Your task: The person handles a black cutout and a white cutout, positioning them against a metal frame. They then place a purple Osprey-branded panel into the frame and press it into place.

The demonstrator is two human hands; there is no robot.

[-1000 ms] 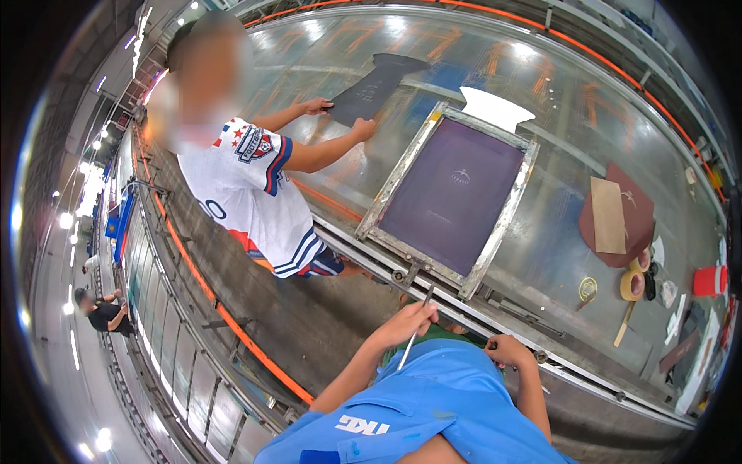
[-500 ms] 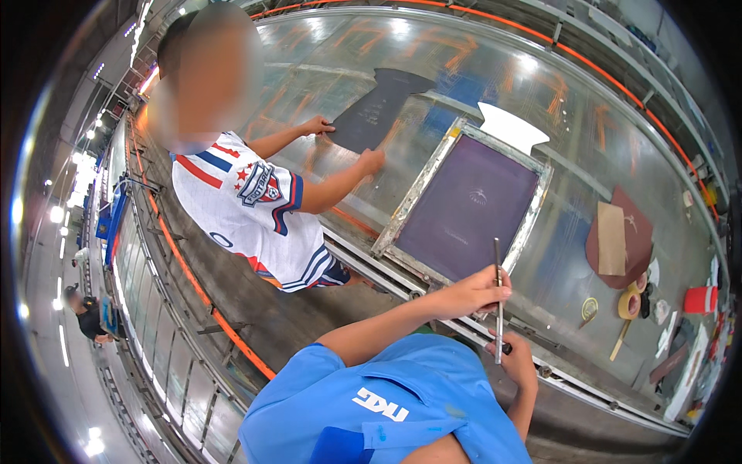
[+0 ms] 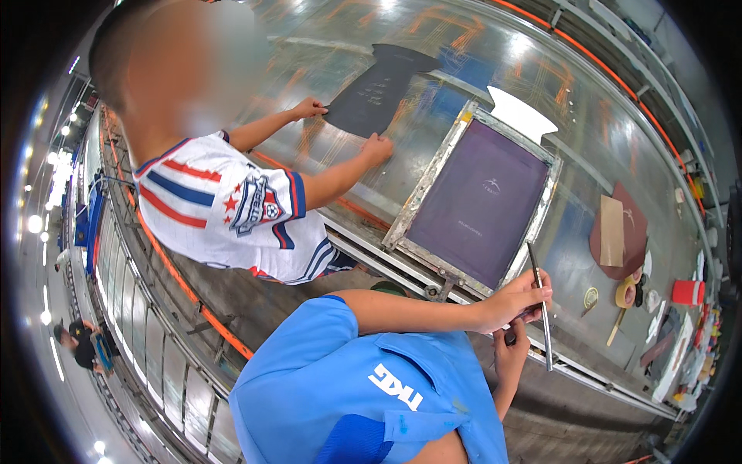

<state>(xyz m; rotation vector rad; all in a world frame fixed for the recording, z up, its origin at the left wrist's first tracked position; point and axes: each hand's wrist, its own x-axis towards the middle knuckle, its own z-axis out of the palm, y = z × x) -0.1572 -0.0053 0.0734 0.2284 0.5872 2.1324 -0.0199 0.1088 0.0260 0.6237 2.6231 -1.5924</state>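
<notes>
My left hand (image 3: 516,300) reaches across to the right, closed around a slim, flat metal strip (image 3: 544,325) that slants down past its fingers. Just below, my right hand (image 3: 510,349) is closed on a small dark, round-ended object (image 3: 510,337); its kind is not clear. The two hands nearly touch, beside the near corner of a screen-printing frame (image 3: 398,224). A purple mesh (image 3: 479,205) with light marks fills that frame. From under its far edge a white cut panel (image 3: 519,113) sticks out.
At left, a co-worker (image 3: 232,197) holds a dark grey cut panel (image 3: 375,91) flat on the long metal table (image 3: 587,255). To the right lie a maroon panel (image 3: 630,232), a brown card (image 3: 611,232), tape rolls (image 3: 626,294) and a red container (image 3: 688,292). A rail (image 3: 618,387) runs along the table's near edge.
My view has shifted. My left hand has moved right and down, closer to my right hand, and the metal strip now leans. The co-worker appears larger, still holding the grey panel.
</notes>
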